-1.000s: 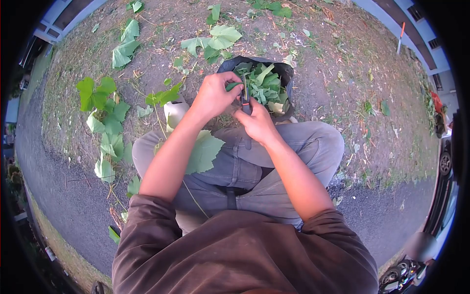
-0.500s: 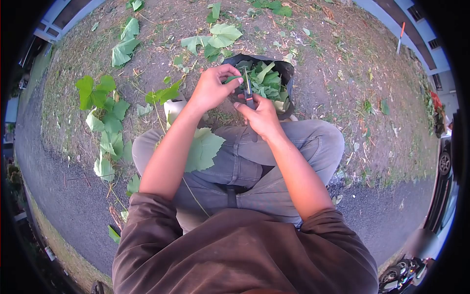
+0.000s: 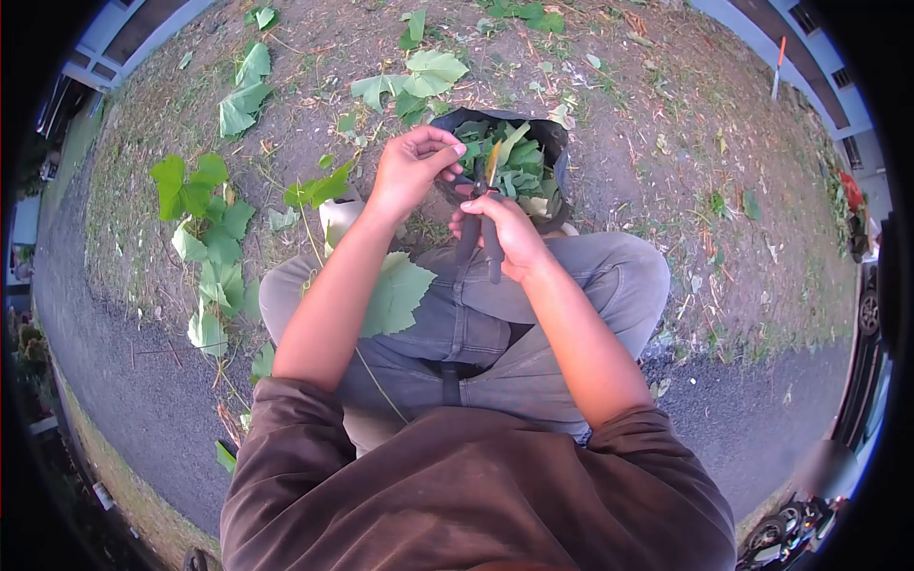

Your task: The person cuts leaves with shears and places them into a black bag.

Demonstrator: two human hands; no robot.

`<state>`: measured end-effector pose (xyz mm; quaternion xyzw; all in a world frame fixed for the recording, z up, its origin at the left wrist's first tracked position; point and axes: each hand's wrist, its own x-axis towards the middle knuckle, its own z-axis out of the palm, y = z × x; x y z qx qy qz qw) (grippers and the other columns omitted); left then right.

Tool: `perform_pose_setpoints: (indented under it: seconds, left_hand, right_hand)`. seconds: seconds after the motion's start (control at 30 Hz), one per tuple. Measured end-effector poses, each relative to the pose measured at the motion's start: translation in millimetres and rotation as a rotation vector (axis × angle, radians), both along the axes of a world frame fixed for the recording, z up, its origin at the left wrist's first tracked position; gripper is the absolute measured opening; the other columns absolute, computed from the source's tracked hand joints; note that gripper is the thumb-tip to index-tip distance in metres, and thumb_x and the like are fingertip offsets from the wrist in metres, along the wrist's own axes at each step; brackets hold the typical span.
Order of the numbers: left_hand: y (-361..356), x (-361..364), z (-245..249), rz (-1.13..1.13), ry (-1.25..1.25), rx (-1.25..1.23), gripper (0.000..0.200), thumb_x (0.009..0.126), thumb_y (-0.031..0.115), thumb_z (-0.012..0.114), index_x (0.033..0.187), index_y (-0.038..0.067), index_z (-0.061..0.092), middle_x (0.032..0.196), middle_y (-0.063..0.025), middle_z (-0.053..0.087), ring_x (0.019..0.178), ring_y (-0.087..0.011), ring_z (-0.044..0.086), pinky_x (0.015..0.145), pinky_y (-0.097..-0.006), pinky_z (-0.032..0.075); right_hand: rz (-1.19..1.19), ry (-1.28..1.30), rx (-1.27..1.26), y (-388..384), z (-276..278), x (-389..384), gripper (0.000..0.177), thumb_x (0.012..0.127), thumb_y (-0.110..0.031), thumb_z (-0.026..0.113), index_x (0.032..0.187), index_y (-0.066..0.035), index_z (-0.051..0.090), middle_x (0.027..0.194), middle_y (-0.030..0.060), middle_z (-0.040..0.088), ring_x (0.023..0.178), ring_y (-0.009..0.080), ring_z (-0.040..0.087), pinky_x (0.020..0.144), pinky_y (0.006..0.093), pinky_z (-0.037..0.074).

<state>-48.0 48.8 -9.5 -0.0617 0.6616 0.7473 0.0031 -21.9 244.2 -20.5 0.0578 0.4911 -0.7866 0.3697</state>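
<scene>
My right hand (image 3: 503, 233) is wrapped round the dark handles of a pair of pruning shears (image 3: 492, 238), whose handles are spread and whose blades point up over a black bag. Green leaves and cut pieces fill the bag (image 3: 560, 143). My left hand (image 3: 415, 169) is pinched closed at the bag's left rim; what its fingertips hold, if anything, is too small to make out. A vine with a large leaf (image 3: 395, 295) lies over my leg, beneath my left forearm.
Leafy vine lengths (image 3: 219, 238) lie on the ground at the left. More cut leaves (image 3: 433, 73) are scattered beyond the bag. An orange-tipped stake (image 3: 780, 67) stands at the upper right. Parked motorcycles (image 3: 776, 533) show at the lower right.
The shears' handles have spread apart in my right hand. The green piece at my left fingertips no longer shows there, and my left hand has shifted slightly left.
</scene>
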Motion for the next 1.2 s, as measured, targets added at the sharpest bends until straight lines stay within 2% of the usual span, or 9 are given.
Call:
perform_pose_setpoints:
  seconds: [0.13,0.17,0.27,0.33,0.53,0.9,0.97,1.13,1.2]
  left_hand:
    - [2,1,-2,-0.011,0.006,0.049,0.016,0.095,0.007,0.076,0.108,-0.001,0.074,0.095,-0.0075,0.077,0.082,-0.0125,0.073,0.073,-0.0272,0.060]
    - [4,2,0,-0.012,0.006,0.048,0.016,0.095,0.007,0.076,0.108,-0.001,0.074,0.095,-0.0075,0.077,0.082,-0.0125,0.073,0.073,-0.0272,0.060]
    - [8,5,8,-0.004,0.024,-0.108,0.015,0.094,0.008,0.076,0.106,-0.001,0.076,0.095,-0.0080,0.078,0.082,-0.0123,0.074,0.074,-0.0274,0.060]
    - [10,8,14,-0.005,0.065,-0.366,0.018,0.092,0.008,0.078,0.109,0.000,0.077,0.096,-0.0063,0.078,0.084,-0.0106,0.073,0.075,-0.0277,0.058]
    - [21,15,27,-0.012,0.053,-0.456,0.019,0.092,0.010,0.079,0.110,0.003,0.080,0.091,-0.0078,0.079,0.082,-0.0106,0.074,0.077,-0.0275,0.057]
    - [9,6,10,-0.060,0.040,-0.335,0.023,0.095,0.011,0.076,0.116,0.002,0.079,0.098,-0.0073,0.079,0.089,-0.0132,0.075,0.082,-0.0285,0.058]
    - [7,6,8,-0.080,0.089,-0.371,0.023,0.095,0.010,0.077,0.117,0.003,0.079,0.102,-0.0079,0.079,0.092,-0.0129,0.075,0.082,-0.0277,0.058]
    - [3,2,7,0.044,0.052,-0.062,0.028,0.095,0.005,0.076,0.122,-0.001,0.074,0.114,-0.0127,0.076,0.100,-0.0169,0.075,0.089,-0.0275,0.061]
    - [2,1,8,0.059,0.058,-0.059,0.027,0.095,0.002,0.075,0.122,-0.003,0.072,0.111,-0.0124,0.076,0.100,-0.0189,0.076,0.089,-0.0286,0.063]
  right_hand:
    - [0.019,0.100,0.097,-4,2,3,0.048,0.097,-0.017,0.067,0.140,0.000,0.056,0.104,0.0074,0.069,0.097,0.0178,0.069,0.090,0.0340,0.057]
    - [0.012,0.134,0.114,-5,2,4,0.043,0.095,-0.017,0.068,0.133,0.000,0.058,0.099,0.0054,0.067,0.093,0.0156,0.067,0.086,0.0318,0.055]
    - [0.007,0.188,0.154,-4,2,4,0.037,0.093,-0.018,0.069,0.125,0.000,0.060,0.095,0.0035,0.066,0.087,0.0133,0.065,0.080,0.0293,0.052]
    - [0.010,0.210,0.177,-3,2,3,0.036,0.093,-0.018,0.069,0.124,-0.001,0.060,0.095,0.0034,0.066,0.086,0.0132,0.064,0.079,0.0291,0.051]
    - [-0.017,0.213,0.142,-3,2,2,0.035,0.094,-0.020,0.070,0.123,0.000,0.063,0.090,0.0015,0.064,0.081,0.0120,0.062,0.074,0.0294,0.051]
    - [-0.053,0.234,0.143,-3,-4,2,0.033,0.097,-0.019,0.076,0.122,0.000,0.065,0.079,-0.0006,0.060,0.066,0.0113,0.059,0.059,0.0305,0.050]
    - [-0.075,0.216,0.142,-3,-3,1,0.032,0.098,-0.021,0.075,0.122,-0.001,0.065,0.079,-0.0002,0.061,0.067,0.0120,0.061,0.059,0.0309,0.051]
    - [-0.174,0.021,0.039,-3,9,-1,0.033,0.098,-0.021,0.073,0.120,0.001,0.065,0.083,0.0026,0.063,0.068,0.0141,0.064,0.063,0.0300,0.053]
    - [-0.090,0.042,0.073,-2,8,-1,0.038,0.097,-0.022,0.072,0.127,0.000,0.062,0.088,0.0035,0.064,0.078,0.0150,0.066,0.071,0.0299,0.054]
